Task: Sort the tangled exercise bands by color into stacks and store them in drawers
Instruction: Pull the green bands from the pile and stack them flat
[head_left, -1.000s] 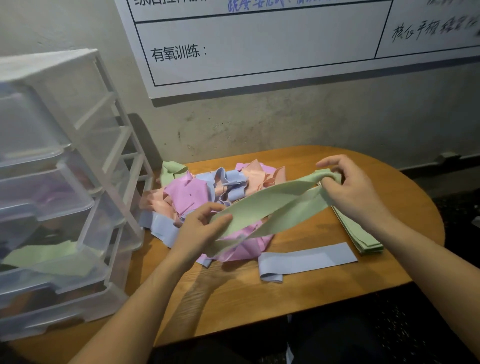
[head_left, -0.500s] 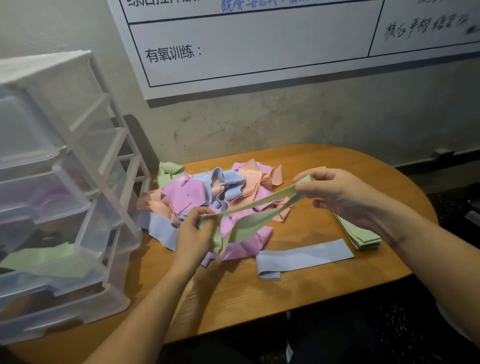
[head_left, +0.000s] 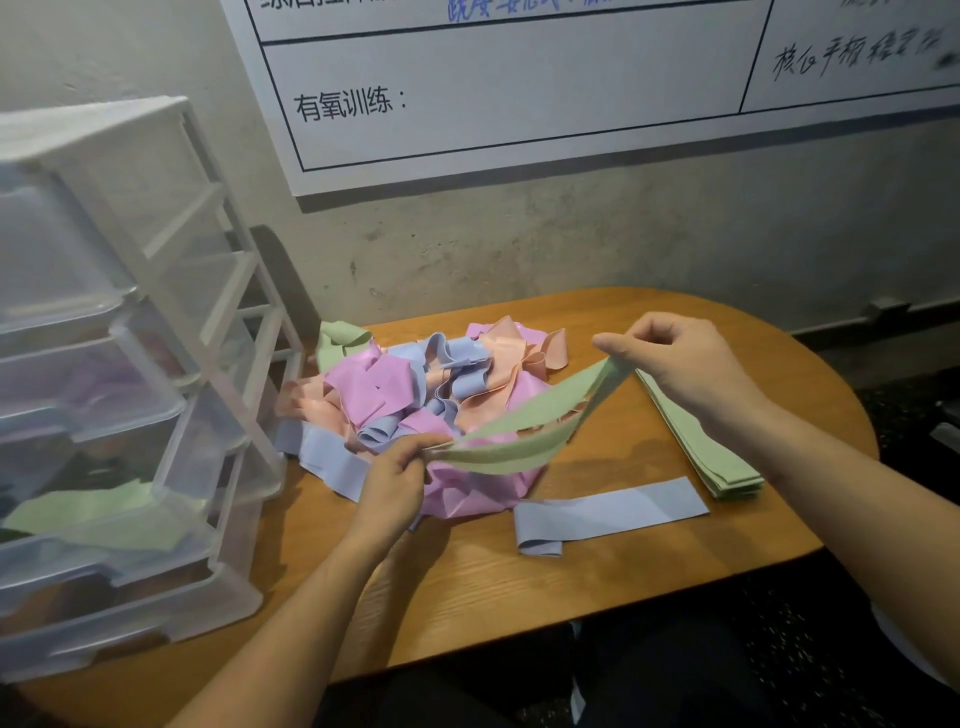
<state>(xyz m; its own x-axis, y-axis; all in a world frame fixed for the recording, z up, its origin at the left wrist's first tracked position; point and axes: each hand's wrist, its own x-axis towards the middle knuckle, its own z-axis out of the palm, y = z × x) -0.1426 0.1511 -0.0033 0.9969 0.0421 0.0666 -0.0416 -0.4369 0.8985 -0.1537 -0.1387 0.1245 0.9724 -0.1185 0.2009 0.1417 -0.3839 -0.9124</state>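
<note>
A green band (head_left: 524, 423) stretches above the table between my hands. My left hand (head_left: 392, 480) pinches its lower left end. My right hand (head_left: 680, 366) pinches the upper right end. Under it lies a tangled pile of pink, blue, peach and green bands (head_left: 410, 395). A flat stack of green bands (head_left: 701, 447) lies on the table below my right hand. One blue band (head_left: 608, 512) lies flat in front of the pile. The clear plastic drawer unit (head_left: 130, 395) stands at the left, with a green band (head_left: 88, 512) in a lower drawer.
The oval wooden table (head_left: 519, 597) stands against a grey wall with a white chart (head_left: 519, 88) above. The drawer unit takes up the table's left end. The floor to the right and front is dark.
My right hand has lifted and drawn the green band's end to the right, pulling the band out longer. My left hand has slid down along it and now pinches its left end.
</note>
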